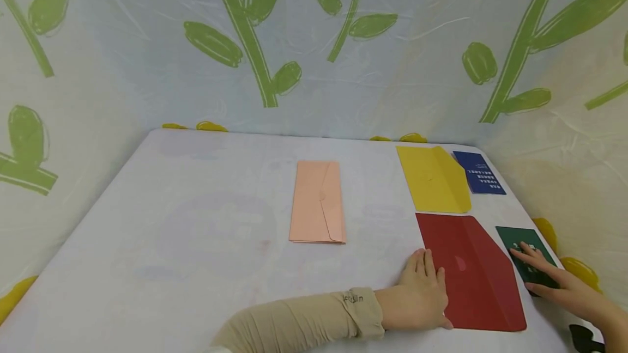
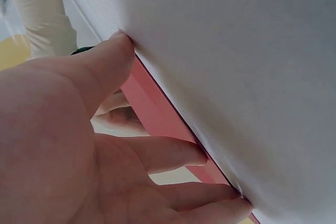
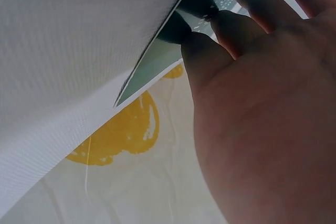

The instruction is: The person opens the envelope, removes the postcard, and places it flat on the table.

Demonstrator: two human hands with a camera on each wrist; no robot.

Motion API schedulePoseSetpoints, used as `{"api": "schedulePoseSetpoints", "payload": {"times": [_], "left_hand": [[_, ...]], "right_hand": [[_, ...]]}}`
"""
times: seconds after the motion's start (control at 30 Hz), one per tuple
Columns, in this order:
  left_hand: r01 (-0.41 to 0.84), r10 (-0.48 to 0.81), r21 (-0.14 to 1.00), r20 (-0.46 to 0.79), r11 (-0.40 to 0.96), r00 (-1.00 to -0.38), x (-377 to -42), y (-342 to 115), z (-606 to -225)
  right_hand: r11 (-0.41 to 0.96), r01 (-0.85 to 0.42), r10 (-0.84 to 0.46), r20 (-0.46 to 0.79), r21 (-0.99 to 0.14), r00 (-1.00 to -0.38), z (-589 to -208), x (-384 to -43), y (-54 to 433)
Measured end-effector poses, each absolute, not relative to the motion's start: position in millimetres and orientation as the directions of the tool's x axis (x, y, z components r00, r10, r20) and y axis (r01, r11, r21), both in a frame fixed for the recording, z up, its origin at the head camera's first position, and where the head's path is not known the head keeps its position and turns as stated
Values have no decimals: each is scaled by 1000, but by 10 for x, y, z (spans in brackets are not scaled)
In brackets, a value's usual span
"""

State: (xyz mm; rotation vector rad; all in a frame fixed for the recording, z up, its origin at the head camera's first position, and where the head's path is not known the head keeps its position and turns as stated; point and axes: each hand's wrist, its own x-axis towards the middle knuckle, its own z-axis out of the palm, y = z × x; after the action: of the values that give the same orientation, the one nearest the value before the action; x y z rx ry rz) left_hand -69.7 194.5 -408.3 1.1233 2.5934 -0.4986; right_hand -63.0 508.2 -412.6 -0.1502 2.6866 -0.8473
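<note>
A red envelope (image 1: 476,282) lies flat at the right front of the table, its angled flap on the right side. My left hand (image 1: 421,293) rests along its left edge, fingertips and thumb touching the edge and tabletop, as the left wrist view shows too. Just right of the envelope lies a dark green card or booklet (image 1: 517,237) with white print. My right hand (image 1: 569,287) lies on it with fingers spread; in the right wrist view the fingertips touch its glossy surface (image 3: 157,61).
Behind the red envelope lies a yellow envelope (image 1: 434,178), beside a blue card or booklet (image 1: 483,176) with white print. Pink envelopes (image 1: 311,200), seemingly stacked, lie mid-table. A dark object (image 1: 584,338) sits at the lower right. Flower-patterned cloth (image 1: 417,70) hangs around the table.
</note>
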Motion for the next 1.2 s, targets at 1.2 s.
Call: {"api": "schedulePoseSetpoints", "payload": {"times": [1.2], "left_hand": [[752,668,-161,-369,639,-646,-711,1930,-4092]], "right_hand": [[850,41,-151,-318,-525,-936,-4086,-645,5073]]}}
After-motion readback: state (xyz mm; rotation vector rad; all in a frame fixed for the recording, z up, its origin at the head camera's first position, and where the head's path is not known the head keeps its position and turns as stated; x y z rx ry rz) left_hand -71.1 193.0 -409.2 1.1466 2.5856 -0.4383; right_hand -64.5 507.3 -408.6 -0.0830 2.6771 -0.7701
